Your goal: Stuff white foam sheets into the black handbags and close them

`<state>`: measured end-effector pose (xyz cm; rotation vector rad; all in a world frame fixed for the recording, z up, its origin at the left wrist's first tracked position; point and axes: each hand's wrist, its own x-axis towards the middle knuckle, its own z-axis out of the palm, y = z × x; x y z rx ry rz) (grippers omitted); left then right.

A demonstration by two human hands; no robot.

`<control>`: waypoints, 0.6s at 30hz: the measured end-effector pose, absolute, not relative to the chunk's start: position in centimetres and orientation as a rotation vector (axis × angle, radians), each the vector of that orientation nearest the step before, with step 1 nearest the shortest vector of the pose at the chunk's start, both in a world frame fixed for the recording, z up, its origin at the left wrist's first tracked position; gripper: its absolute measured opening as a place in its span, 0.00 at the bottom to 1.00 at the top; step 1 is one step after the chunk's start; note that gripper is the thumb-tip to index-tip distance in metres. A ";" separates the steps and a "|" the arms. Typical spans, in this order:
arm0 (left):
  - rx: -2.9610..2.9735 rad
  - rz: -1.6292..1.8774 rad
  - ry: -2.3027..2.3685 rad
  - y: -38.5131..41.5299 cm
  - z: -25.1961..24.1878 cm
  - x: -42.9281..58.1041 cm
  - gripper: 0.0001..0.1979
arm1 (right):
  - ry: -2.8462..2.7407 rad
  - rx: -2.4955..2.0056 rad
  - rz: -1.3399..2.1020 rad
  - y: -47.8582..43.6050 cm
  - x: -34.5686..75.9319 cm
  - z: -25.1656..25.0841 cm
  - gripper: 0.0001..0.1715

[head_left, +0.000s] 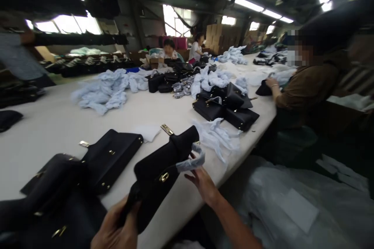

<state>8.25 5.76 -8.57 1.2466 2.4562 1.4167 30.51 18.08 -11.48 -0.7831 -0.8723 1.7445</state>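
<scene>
A black handbag with gold-coloured hardware is tilted above the near edge of the table, its flap thrown back. My left hand grips its lower left end, thumb on the near side. At the bag's right side, the fingers of my right hand are curled at the handle, which is wrapped in pale film; some fingertips are hidden behind it. Left of the held bag, another black handbag lies on the table with its flap open. More black handbags are piled nearest me at the lower left.
The long white table carries crumpled pale wrapping and a stack of black bags. Loose wrapping lies just beyond my right hand. A co-worker stands at the right edge. Clear plastic sheeting fills the lower right.
</scene>
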 end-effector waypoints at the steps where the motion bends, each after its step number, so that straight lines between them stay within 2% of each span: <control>1: 1.344 1.581 2.461 6.3 -8.2 9.8 0.12 | -0.846 -0.687 1.833 18.1 29.8 -11.0 0.31; 3: 1.785 1.865 2.156 7.5 -8.2 12.2 0.10 | -0.792 -0.495 1.982 18.6 28.7 -9.9 0.32; 4: 1.935 1.869 2.021 7.9 -8.7 13.0 0.10 | -0.769 -0.436 2.035 19.1 28.3 -9.5 0.32; 8: 2.063 1.332 1.951 7.8 -12.1 14.0 0.19 | -0.876 -0.396 2.109 21.3 28.4 -8.9 0.37; 10: 2.017 1.069 1.971 7.3 -13.3 13.7 0.26 | -1.040 -0.392 2.075 21.7 28.7 -9.0 0.46; 12: 1.982 0.928 1.955 7.0 -13.6 13.4 0.31 | -1.263 -0.442 1.990 21.3 28.4 -9.2 0.61; 14: 1.996 0.838 1.898 7.2 -13.3 13.2 0.33 | -1.524 -0.637 1.779 20.2 27.5 -9.3 0.70; 16: 2.040 0.763 1.833 7.7 -12.7 13.3 0.36 | -1.684 -0.910 1.420 19.0 26.4 -9.5 0.67; 18: 2.078 0.704 1.785 8.2 -12.1 13.3 0.39 | -1.689 -1.108 1.097 18.7 25.6 -9.7 0.54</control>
